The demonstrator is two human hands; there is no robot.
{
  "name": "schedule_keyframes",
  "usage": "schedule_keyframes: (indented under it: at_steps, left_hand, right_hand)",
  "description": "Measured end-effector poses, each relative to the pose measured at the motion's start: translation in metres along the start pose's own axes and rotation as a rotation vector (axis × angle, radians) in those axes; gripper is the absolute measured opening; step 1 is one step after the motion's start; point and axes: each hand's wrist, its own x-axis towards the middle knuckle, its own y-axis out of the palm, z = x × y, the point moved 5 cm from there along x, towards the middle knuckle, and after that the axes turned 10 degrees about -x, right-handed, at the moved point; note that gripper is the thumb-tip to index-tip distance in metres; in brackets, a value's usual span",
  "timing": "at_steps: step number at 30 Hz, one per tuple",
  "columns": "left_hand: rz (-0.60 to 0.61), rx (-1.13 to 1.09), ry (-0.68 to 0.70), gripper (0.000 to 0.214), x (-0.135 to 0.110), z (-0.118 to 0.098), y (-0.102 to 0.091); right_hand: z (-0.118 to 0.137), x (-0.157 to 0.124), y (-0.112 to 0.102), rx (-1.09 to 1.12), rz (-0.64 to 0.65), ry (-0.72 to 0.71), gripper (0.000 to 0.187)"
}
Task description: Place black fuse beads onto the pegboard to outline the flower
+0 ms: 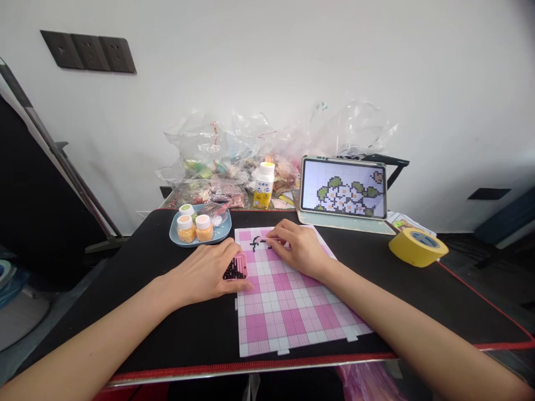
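Observation:
My left hand (213,271) is wrapped round a small pink tray (241,260) at the left edge of the pegboard. Black beads (234,270) lie heaped in the tray. My right hand (298,247) pinches thin pink tweezers (263,238) over the upper part of the board; my fingers cover much of them. Pink and white squares pattern the pegboard (271,321), which lies flat on the black mat. Near the tweezers' tip, a short broken line of black beads (254,244) stands on the board.
A blue plate (178,238) at left bears bead jars (204,228) and small bags. Behind stand a white-and-yellow bottle (264,186) and several plastic bags (200,145). A tablet (343,188) shows a pixel pattern of white flowers. Yellow tape (412,250) lies at right.

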Motion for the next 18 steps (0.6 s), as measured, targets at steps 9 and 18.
schedule_keyframes:
  at_steps: [9, 18]
  left_hand:
    - [0.027, 0.032, -0.032, 0.053, 0.0007, -0.0008, 0.0000]
    - [-0.014, 0.074, 0.004, 0.065, 0.0002, 0.0015, 0.0020]
  right_hand:
    - [-0.0003, 0.0002, 0.0010, -0.001, 0.016, -0.003, 0.022]
    - [0.0021, 0.0010, -0.0012, 0.001, -0.001, -0.015, 0.022]
